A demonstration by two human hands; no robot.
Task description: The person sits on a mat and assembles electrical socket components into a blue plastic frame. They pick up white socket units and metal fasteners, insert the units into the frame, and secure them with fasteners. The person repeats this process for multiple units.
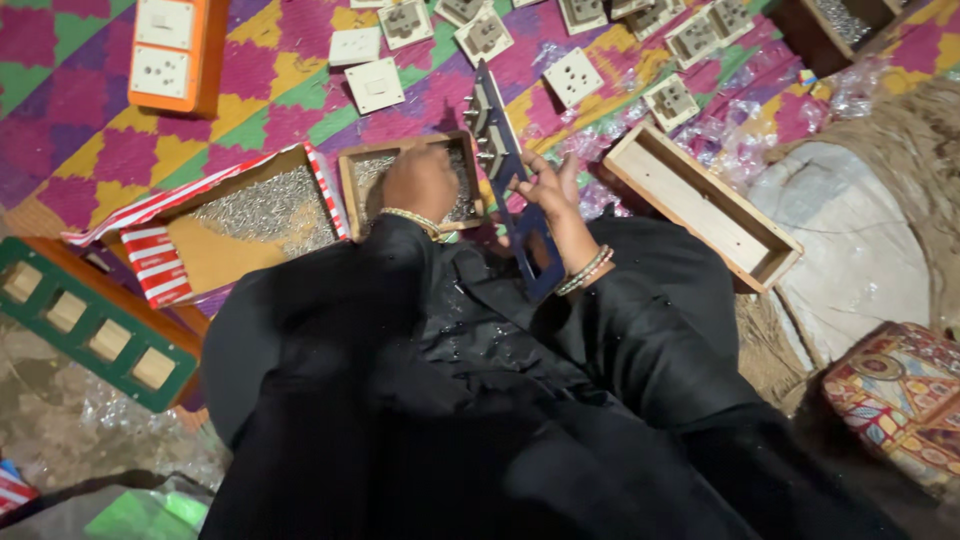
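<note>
Panel, dark blue and standing on edge over my lap, is gripped by my right hand. Checkered mat covers the floor, socket plates along its far edge. My left hand digs knuckles-up into the small wooden box of screws; grip hidden.

Dark panel upright in lap — small screw box beside.
</note>
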